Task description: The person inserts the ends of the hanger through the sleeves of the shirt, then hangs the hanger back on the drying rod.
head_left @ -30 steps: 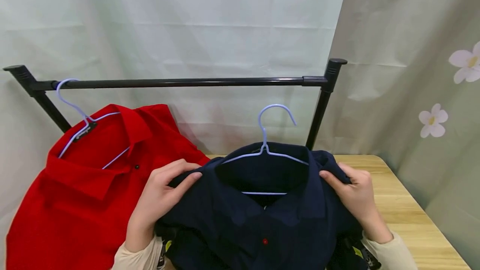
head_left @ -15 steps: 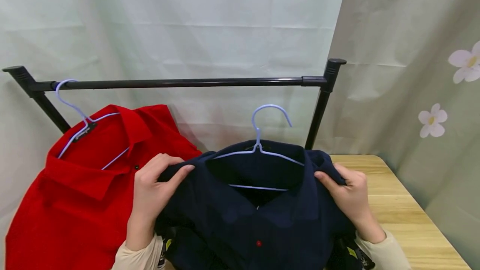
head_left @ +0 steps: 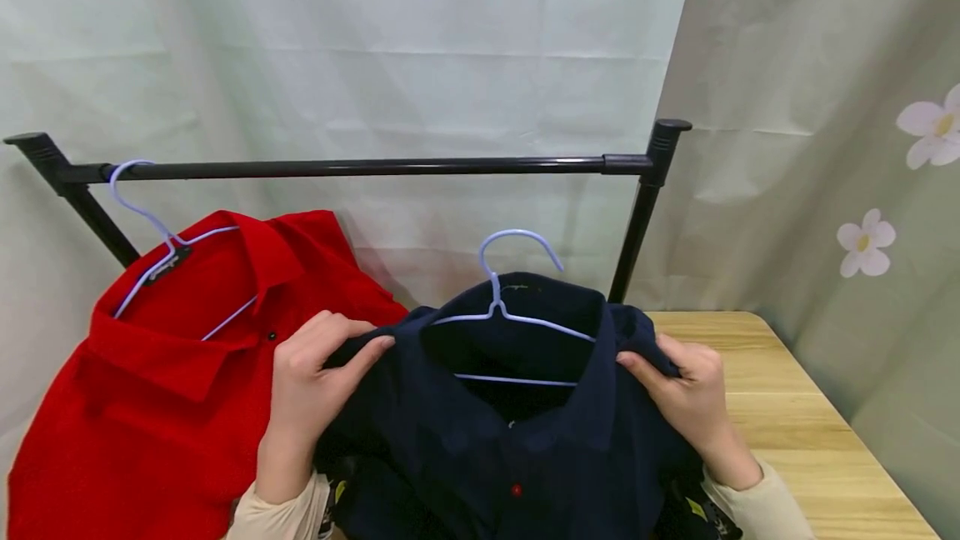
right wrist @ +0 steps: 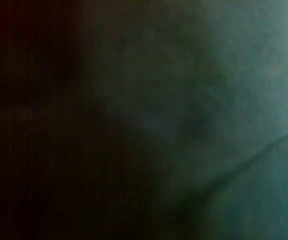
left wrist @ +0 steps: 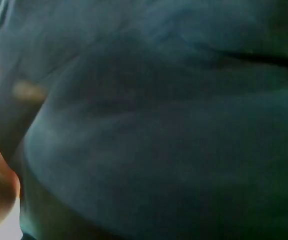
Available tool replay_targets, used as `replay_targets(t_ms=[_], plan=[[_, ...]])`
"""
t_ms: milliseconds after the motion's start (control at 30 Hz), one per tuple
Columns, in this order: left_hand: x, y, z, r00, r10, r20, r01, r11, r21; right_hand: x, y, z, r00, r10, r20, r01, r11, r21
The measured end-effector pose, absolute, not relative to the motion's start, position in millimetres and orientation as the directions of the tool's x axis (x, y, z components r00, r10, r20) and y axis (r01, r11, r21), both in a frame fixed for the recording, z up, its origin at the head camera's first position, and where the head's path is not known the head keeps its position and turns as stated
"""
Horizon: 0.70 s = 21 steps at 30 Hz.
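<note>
In the head view a navy shirt [head_left: 480,457] with a red button hangs between my two hands, a lilac hanger [head_left: 543,323] inside its collar. The hanger's hook rises free, below the black rail. My left hand [head_left: 311,382] pinches the shirt's shoulder on the left, thumb on top of the cloth. On the other shoulder, my right hand [head_left: 686,390] grips a bunched fold. Dark cloth of the navy shirt [left wrist: 159,140] fills most of the left wrist view. The right wrist view is dark and blurred, with only cloth showing.
A black rack's rail [head_left: 375,167] runs across the back. From its left end hangs a red shirt [head_left: 165,407] on another lilac hanger [head_left: 146,211], close beside my left hand. A wooden table [head_left: 817,432] extends to the right. Pale curtains [head_left: 450,48] hang behind.
The navy shirt and its hanger have shifted left, and the hook has tipped lower. My right hand has moved left with the cloth; both hands keep their hold. The red shirt stays put.
</note>
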State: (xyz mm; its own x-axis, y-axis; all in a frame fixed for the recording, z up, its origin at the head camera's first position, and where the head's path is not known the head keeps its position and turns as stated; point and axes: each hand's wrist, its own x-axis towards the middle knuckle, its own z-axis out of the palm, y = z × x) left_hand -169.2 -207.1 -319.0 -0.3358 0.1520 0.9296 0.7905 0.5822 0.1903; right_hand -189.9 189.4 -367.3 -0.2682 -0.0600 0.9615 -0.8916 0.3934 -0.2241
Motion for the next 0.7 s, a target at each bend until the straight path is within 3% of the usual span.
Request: replay_targets(t_ms=[167, 267, 433, 500, 633, 700], plan=[[-170, -205, -321, -0.296, -0.010, 0.955, 0.695, 0.684, 0.223, -190, 183, -367, -0.231, -0.061, 0.971, -0.905, 0.379, -0.192], [-170, -206, -321, -0.321, -0.056, 0.945, 0.639, 0.724, 0.260, -191, 179, -367, -0.211, -0.061, 0.976, -0.913, 0.369, -0.174], [-172, -211, -321, -0.370, -0.016, 0.929, 0.565, 0.790, 0.239, -191, 177, -368, -0.215, -0.054, 0.975, -0.913, 0.365, -0.181], [-172, -211, -321, -0.327, 0.003, 0.945, 0.568, 0.800, 0.194, -192, 177, -369, -0.220, -0.056, 0.974, -0.910, 0.372, -0.184], [-171, -209, -319, -0.161, 0.031, 0.986, 0.600, 0.797, 0.073, -194, 180, -370, -0.228, -0.066, 0.971, -0.906, 0.379, -0.187], [-169, -208, -316, -0.110, 0.077, 0.991, 0.599, 0.801, 0.004, -195, 183, -369, -0.232, -0.063, 0.971, -0.907, 0.374, -0.192]])
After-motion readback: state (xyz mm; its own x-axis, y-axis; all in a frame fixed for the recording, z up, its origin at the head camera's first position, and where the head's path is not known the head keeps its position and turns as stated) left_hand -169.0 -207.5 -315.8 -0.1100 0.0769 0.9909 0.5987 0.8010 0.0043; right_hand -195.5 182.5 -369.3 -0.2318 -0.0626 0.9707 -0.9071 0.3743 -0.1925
